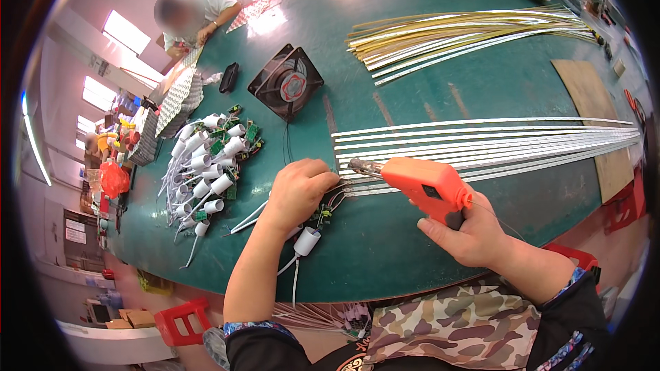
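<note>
My right hand (471, 230) is closed round the handle of an orange soldering gun (430, 182), its metal tip pointing left at the ends of a row of white LED strips (481, 149). At those ends, my left hand (299, 191) is bent into a pinch close to the tip; what lies between its fingers is hidden. Thin wires (335, 199) run beside the fingertips from a small green circuit board (323, 216) to the strips. Below the left hand lies a white plastic cylinder (307, 241) with a white cable.
A heap of white cylinders with circuit boards (210, 165) lies left. Behind my left hand stands a black fan (286, 84). More strips (467, 38) lie at the far side, and a wooden board (595, 124) is at right. Another person (199, 17) works at far left.
</note>
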{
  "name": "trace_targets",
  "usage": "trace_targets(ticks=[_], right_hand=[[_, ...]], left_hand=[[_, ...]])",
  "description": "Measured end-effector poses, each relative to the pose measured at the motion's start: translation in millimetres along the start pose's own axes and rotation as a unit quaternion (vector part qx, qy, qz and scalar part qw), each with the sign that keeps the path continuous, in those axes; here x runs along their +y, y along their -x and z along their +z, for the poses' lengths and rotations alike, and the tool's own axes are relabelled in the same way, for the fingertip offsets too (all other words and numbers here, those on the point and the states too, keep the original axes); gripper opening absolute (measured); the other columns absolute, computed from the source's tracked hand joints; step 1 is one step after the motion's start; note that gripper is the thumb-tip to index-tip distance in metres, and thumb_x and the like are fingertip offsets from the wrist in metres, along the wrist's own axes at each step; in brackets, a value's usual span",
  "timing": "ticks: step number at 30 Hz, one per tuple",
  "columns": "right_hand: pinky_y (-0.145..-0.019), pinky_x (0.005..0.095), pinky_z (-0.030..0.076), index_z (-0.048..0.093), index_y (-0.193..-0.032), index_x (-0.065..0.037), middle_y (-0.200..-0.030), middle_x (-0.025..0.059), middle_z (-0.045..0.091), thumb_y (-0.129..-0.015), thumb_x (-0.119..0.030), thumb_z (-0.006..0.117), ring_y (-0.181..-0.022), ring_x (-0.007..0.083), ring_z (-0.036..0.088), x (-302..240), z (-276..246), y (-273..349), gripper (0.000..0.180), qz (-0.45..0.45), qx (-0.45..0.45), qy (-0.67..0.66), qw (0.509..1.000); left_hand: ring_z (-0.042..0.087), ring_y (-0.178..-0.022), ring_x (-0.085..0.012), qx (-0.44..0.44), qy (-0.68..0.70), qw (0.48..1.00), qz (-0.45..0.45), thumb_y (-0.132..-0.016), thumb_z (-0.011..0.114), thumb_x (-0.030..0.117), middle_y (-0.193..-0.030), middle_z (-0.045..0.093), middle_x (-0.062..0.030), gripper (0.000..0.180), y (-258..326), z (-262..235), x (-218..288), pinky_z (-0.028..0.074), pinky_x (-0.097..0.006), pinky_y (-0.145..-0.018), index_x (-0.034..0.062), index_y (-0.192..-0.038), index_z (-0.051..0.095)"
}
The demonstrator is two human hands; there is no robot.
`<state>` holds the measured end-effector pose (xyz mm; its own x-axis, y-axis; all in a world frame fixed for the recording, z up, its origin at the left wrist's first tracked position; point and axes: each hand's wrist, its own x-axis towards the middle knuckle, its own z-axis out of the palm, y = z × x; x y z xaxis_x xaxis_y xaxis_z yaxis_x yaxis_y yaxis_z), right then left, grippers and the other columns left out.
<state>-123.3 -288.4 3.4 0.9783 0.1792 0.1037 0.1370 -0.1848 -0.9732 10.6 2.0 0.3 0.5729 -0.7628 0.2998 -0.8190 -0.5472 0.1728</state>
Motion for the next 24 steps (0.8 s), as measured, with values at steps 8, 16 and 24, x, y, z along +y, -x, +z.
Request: trace_targets(ticks=[8,16,24], right_hand=[[-0.081,0.0387,0.049,0.049,-0.134,-0.003,-0.102,0.0133,0.064,-0.088,-0.021,0.071,-0.088,0.03,0.063,-5,-4,-1,0.054,-0.009,0.0,0.002,1.0],[-0.088,0.0339,0.049,0.055,-0.128,-0.004,-0.112,0.0102,0.066,-0.086,-0.016,0.072,-0.099,0.0209,0.064,4,-11,6,0.048,0.043,0.027,-0.036,0.998],[-0.09,0.0309,0.049,0.056,-0.123,0.002,-0.114,0.0083,0.065,-0.086,-0.004,0.07,-0.101,0.0144,0.06,-11,-8,9,0.04,0.067,0.023,-0.123,0.99]], left_hand=[[0.063,-0.079,-0.0279,0.004,0.028,0.999,-0.033,-0.078,0.067,0.006,-0.082,0.064,-0.0057,0.009,0,-4,4,0.051,-0.039,-0.069,0.0073,-0.087,0.069],[0.058,-0.111,-0.0366,-0.125,0.011,0.976,-0.18,-0.074,0.079,0.047,-0.116,0.062,-0.0169,0.064,18,-38,21,0.046,-0.044,-0.097,0.0029,-0.119,0.065],[0.058,-0.109,-0.0372,-0.135,-0.005,0.973,-0.188,-0.077,0.077,0.05,-0.115,0.061,-0.0172,0.067,23,-42,28,0.047,-0.044,-0.094,0.0044,-0.123,0.062]])
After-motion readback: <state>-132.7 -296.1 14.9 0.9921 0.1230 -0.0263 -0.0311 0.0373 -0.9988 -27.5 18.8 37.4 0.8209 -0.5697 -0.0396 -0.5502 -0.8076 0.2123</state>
